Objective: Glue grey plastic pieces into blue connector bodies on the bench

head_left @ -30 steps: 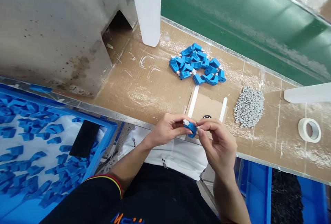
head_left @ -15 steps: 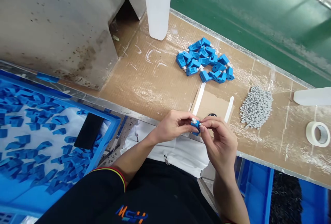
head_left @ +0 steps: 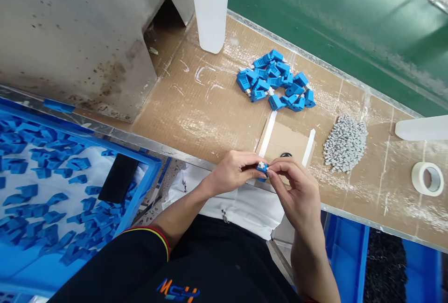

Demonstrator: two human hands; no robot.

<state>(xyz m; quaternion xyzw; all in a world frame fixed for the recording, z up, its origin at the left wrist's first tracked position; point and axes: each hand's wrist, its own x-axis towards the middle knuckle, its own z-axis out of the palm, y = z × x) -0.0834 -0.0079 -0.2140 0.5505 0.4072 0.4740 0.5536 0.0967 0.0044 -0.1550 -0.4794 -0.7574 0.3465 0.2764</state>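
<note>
Near the table's front edge, my left hand (head_left: 234, 172) pinches a small blue plastic part (head_left: 262, 168) with a white insert on its top. My right hand (head_left: 296, 184) meets it from the other side, thumb and forefinger closed on a small pale piece at the part's right end. The fingertips partly hide that piece. Just behind my hands lies a taped cardboard patch (head_left: 289, 137) with a dark ring-shaped object (head_left: 286, 155) on it. Farther back is a heap of blue plastic parts (head_left: 275, 81), several with white bits showing.
A pile of small grey pieces (head_left: 345, 144) and a tape roll (head_left: 427, 179) lie to the right. A blue tray (head_left: 154, 167) at left holds many blue parts and a black phone-like slab (head_left: 119, 178). A metal housing (head_left: 80, 37) and a white upright (head_left: 212, 9) stand behind.
The blue part has tilted slightly and shifted a little left in my fingers. My right fingertips have moved a little with it, and the pale piece is less visible between them.
</note>
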